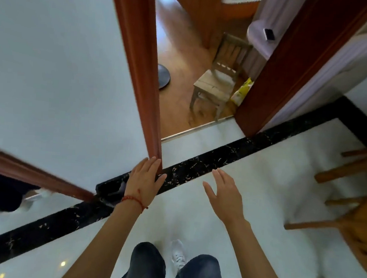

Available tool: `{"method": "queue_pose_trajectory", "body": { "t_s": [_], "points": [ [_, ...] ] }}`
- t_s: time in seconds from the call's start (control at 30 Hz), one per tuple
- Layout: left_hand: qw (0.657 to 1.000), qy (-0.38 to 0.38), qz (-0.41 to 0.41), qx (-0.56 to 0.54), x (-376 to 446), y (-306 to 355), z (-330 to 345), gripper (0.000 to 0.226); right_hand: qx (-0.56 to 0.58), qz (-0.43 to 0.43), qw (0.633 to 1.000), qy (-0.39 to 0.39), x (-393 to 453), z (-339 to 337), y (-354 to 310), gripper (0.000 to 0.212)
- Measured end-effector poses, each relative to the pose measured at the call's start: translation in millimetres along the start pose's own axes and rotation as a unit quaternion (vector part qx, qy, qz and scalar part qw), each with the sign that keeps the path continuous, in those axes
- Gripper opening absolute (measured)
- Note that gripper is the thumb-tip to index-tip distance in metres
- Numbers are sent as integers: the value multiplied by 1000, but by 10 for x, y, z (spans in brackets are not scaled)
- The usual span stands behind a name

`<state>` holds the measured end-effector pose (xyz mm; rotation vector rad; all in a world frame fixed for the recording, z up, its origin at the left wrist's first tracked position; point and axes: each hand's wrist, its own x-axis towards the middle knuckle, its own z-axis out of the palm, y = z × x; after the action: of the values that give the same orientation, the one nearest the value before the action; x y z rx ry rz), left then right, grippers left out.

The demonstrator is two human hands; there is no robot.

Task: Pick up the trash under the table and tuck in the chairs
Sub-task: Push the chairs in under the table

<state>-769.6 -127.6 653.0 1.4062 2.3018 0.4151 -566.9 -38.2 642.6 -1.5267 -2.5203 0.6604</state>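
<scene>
Two hands reach forward over the pale floor, both with fingers straight and spread and nothing in them. The left hand, with one red string round its wrist, lies in front of the foot of a red-brown door frame; whether it touches the wood cannot be told. The right hand is held apart from it, palm turned inward, over the tiles just this side of one black marbled strip that runs across the floor from lower left to upper right. Two chairs show. One small wooden chair stands upright beyond the doorway on a brown wood floor, its seat facing left and toward the camera and its slatted back at the far right. One yellow packet is just beside that chair's right side, against the dark door; its long axis runs up and to the right. The second chair, orange-brown, is cut off at the right edge, with only its legs and rungs in view, pointing left. One dark round base sits on the wood floor left of the small chair. Below, two dark trouser legs and one white shoe are seen.
</scene>
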Motion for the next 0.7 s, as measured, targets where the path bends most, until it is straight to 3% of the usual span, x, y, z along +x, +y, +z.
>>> {"method": "queue_pose_trajectory", "body": {
  "t_s": [0.07, 0.33, 0.5, 0.7],
  "points": [
    [999, -12, 46, 17, 59, 38, -1, 82, 8, 40, 999, 21, -152, -40, 32, 56],
    [976, -90, 189, 56, 4, 282, 147, 76, 24, 201, 977, 66, -931, -16, 117, 54],
    [947, -139, 279, 78, -207, 687, 328, 54, 36, 291, 950, 109, -1568, -47, 207, 53],
    [896, -181, 393, 103, -605, 1298, 585, 54, 45, 397, 903, 159, -2395, -173, 396, 54]
  ]
}}
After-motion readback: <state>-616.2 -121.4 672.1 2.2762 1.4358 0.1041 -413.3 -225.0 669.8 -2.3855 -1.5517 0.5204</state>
